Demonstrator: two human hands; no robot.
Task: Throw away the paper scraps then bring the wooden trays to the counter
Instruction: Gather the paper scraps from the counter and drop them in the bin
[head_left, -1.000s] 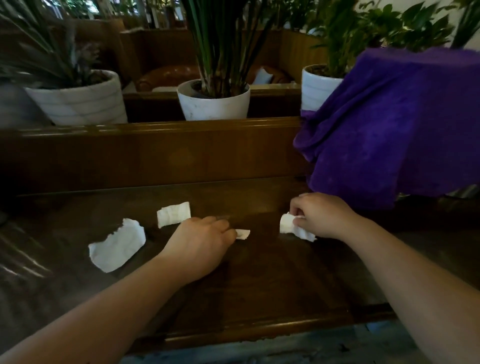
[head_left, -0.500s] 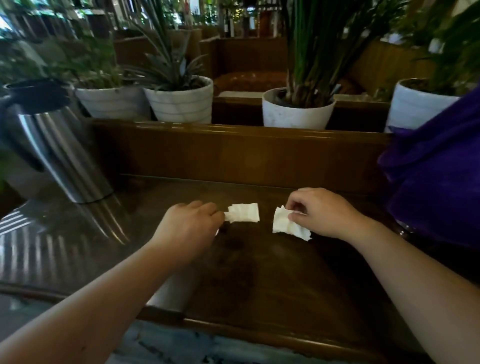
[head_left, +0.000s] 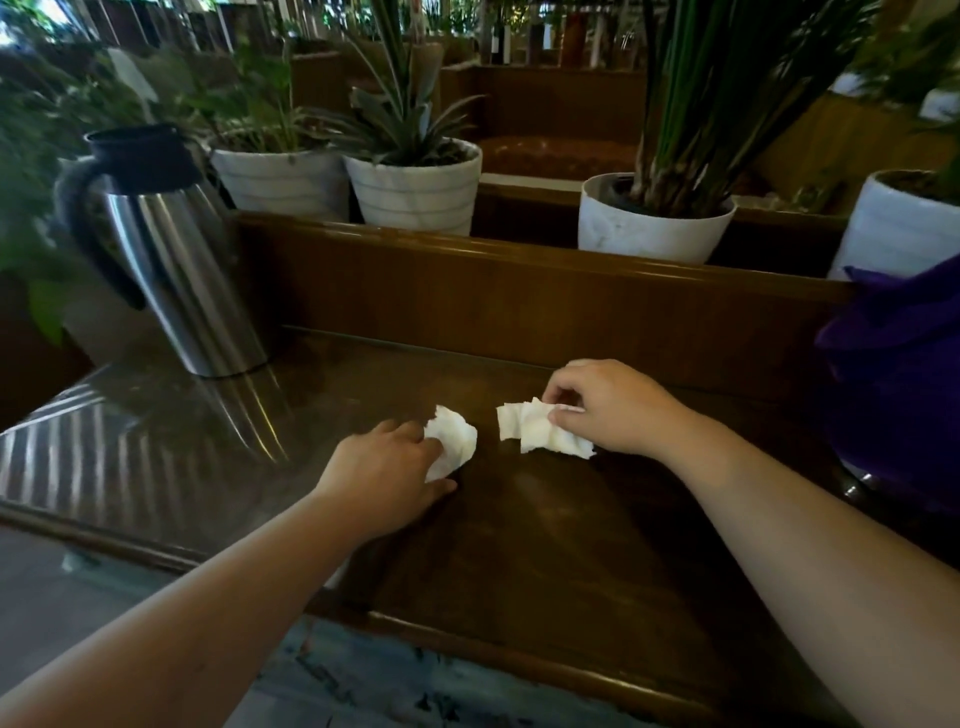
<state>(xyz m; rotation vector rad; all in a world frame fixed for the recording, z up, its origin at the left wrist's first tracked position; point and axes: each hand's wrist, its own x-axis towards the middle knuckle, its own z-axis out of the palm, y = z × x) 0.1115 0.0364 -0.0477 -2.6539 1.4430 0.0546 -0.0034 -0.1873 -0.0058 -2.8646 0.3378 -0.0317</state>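
On the dark wooden table (head_left: 519, 545) my left hand (head_left: 384, 467) closes its fingers and thumb around a crumpled white paper scrap (head_left: 454, 441). A short way to the right, my right hand (head_left: 613, 405) pinches a bunch of white paper scraps (head_left: 540, 431) between thumb and fingers; the bunch rests on the tabletop. The two hands are a small gap apart. No wooden tray is in view.
A steel thermos jug (head_left: 166, 260) with a black lid stands at the table's back left. A raised wooden ledge (head_left: 519, 291) runs behind the table, with several white plant pots (head_left: 415, 187) beyond it. A purple cloth (head_left: 904, 374) hangs at the right edge.
The view has swung left, bringing the jug into sight. My left hand has taken up a scrap, and my right hand has gathered another piece into its bunch.
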